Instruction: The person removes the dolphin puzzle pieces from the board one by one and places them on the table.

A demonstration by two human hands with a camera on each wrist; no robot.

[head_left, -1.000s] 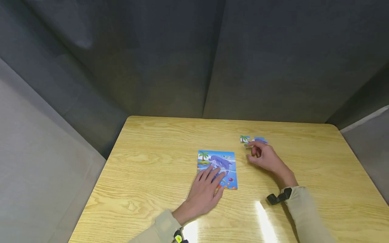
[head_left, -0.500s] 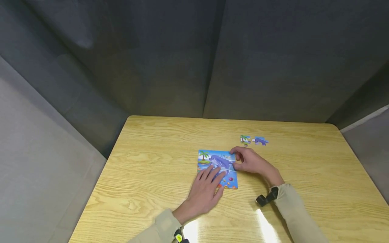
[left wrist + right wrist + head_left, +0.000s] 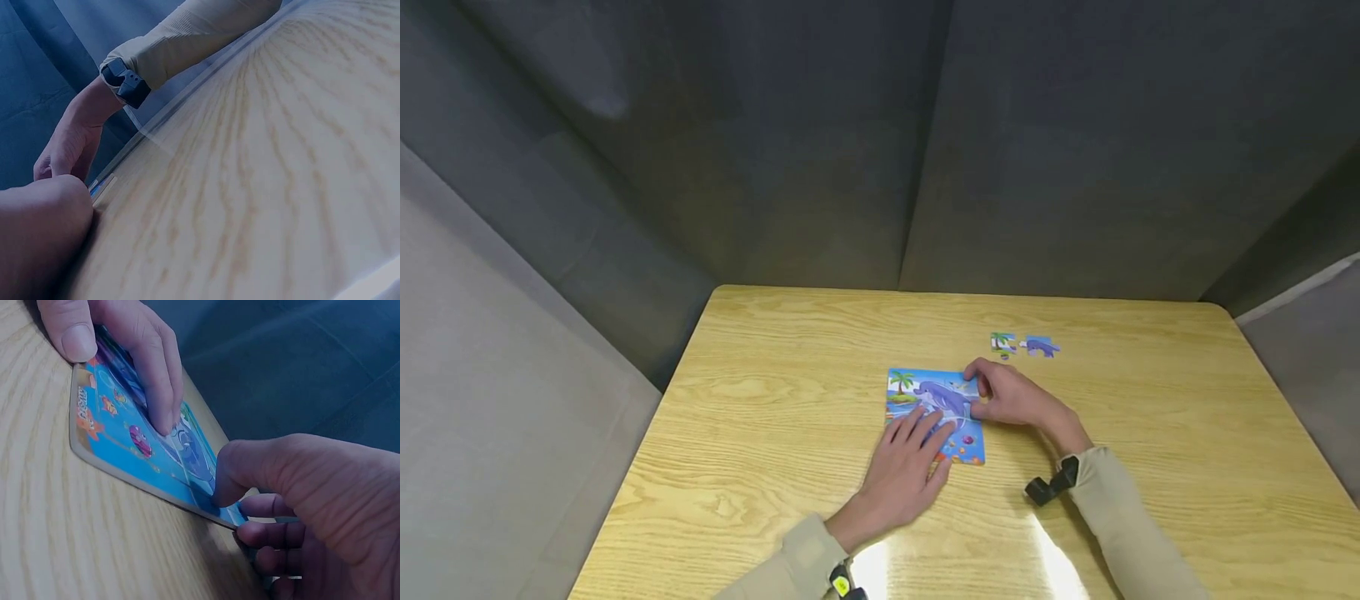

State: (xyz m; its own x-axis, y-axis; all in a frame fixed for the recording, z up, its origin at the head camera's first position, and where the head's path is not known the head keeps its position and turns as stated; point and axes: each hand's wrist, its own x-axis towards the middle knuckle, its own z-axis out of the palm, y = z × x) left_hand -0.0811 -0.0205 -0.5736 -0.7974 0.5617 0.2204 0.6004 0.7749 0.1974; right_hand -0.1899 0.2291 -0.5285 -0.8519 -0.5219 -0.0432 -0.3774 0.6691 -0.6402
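A flat square jigsaw puzzle (image 3: 972, 448) with a dolphin, a palm tree and fish lies on the table. My left hand (image 3: 906, 471) rests palm down across its lower left part, fingers extended. At the upper right corner, my right hand (image 3: 1017, 396) pinches the puzzle's edge. In the right wrist view, the right thumb (image 3: 228, 478) presses on the picture while the other fingers curl beside the rim. Whether a separate piece is between them I cannot tell. Beyond the right hand lie a loose palm-tree piece (image 3: 1002, 342) and a dolphin piece (image 3: 1039, 346), close together.
The wood-grain table (image 3: 775, 392) reaches back to a dark curtain (image 3: 820, 167). A grey panel (image 3: 497, 400) stands to the left, another at the right. Black wrist cameras sit on both cuffs, and the right one (image 3: 1051, 483) hangs just over the tabletop.
From beside the loose pieces, my right hand came left and nearer to the puzzle's upper right corner, where it has stayed since half a second ago. The left hand has kept its place.
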